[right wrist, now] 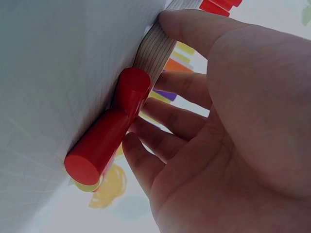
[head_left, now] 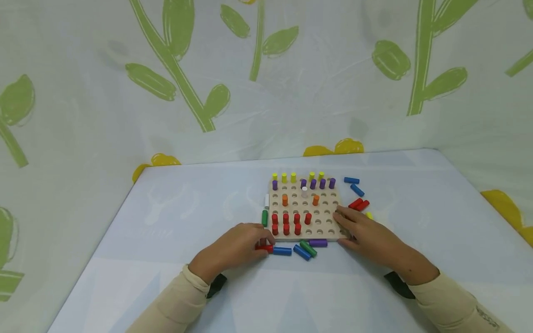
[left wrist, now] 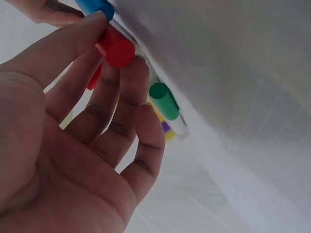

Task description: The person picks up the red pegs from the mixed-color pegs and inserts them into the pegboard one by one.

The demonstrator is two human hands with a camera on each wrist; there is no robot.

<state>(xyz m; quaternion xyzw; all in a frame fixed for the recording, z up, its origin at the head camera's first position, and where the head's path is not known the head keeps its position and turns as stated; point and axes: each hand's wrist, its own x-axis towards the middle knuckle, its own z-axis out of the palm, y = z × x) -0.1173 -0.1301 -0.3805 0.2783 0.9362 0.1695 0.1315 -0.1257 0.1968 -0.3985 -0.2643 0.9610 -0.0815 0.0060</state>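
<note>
A wooden pegboard [head_left: 300,206] lies on the table, with yellow, purple, white, orange and red pegs upright in some holes. At its front left corner my left hand [head_left: 239,245] pinches a red peg [left wrist: 119,51] between thumb and fingers. The red peg lies end to end with a blue peg [head_left: 282,251]. My right hand [head_left: 370,236] rests against the board's right side, fingers at the edge and thumb by the front right corner. Close to those fingers lie two loose red pegs [right wrist: 95,145].
A blue peg [head_left: 301,252], a green peg [head_left: 308,249] and a purple peg [head_left: 318,243] lie before the board. To its left are a white peg [head_left: 267,200] and a green peg [head_left: 264,218]. Two blue pegs [head_left: 351,180] lie right. A patterned curtain [head_left: 291,115] stands behind the table.
</note>
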